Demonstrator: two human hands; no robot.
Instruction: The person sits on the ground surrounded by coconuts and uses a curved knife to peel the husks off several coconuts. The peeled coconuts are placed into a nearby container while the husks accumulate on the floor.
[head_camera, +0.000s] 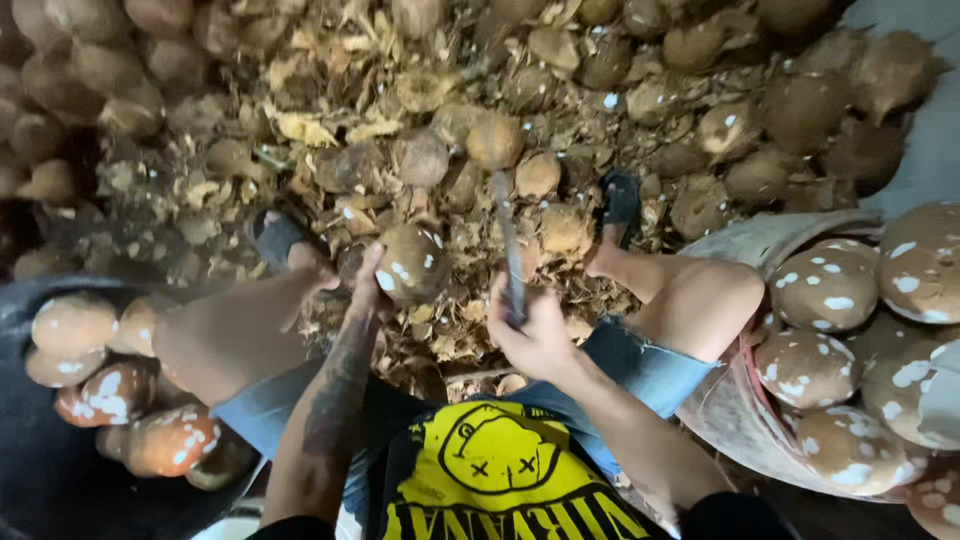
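The coconut (412, 262) (brown, flecked white) sits between the knees over the husk litter (330, 120), cupped by the left hand (368, 290). The blade (508, 240) runs nearly straight away from the person, its handle gripped tight in the right hand (530, 335).

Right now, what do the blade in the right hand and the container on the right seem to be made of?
Blade: probably metal, dull grey, long and narrow. Container: looks like pale woven sacking or worn plastic; its soft, folded rim suggests fabric, but I cannot tell for sure.
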